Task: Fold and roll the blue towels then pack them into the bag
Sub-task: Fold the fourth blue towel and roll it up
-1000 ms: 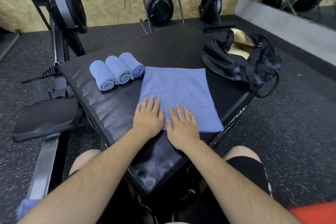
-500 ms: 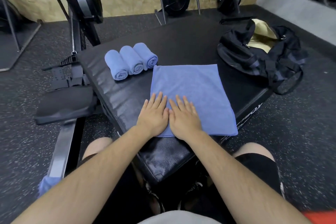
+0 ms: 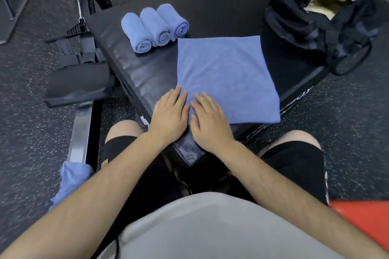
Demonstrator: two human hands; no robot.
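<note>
A folded blue towel (image 3: pixel 227 78) lies flat on the black padded box (image 3: pixel 145 73). My left hand (image 3: pixel 169 116) and my right hand (image 3: pixel 210 121) lie side by side on its near left corner, fingers straight and pressing the cloth. Three rolled blue towels (image 3: pixel 154 27) sit in a row at the box's far left. The black duffel bag (image 3: pixel 315 21) stands open on the box's far right corner, its pale lining showing.
Another loose blue towel (image 3: pixel 70 183) hangs at my left, low beside a rowing machine rail (image 3: pixel 81 130). Speckled rubber floor surrounds the box. A red object (image 3: pixel 366 218) sits at the lower right. Gym machines stand at the back.
My head has tilted down and closer, so the scene shifted up. Both hands slid toward the towel's near left corner and now lie close together.
</note>
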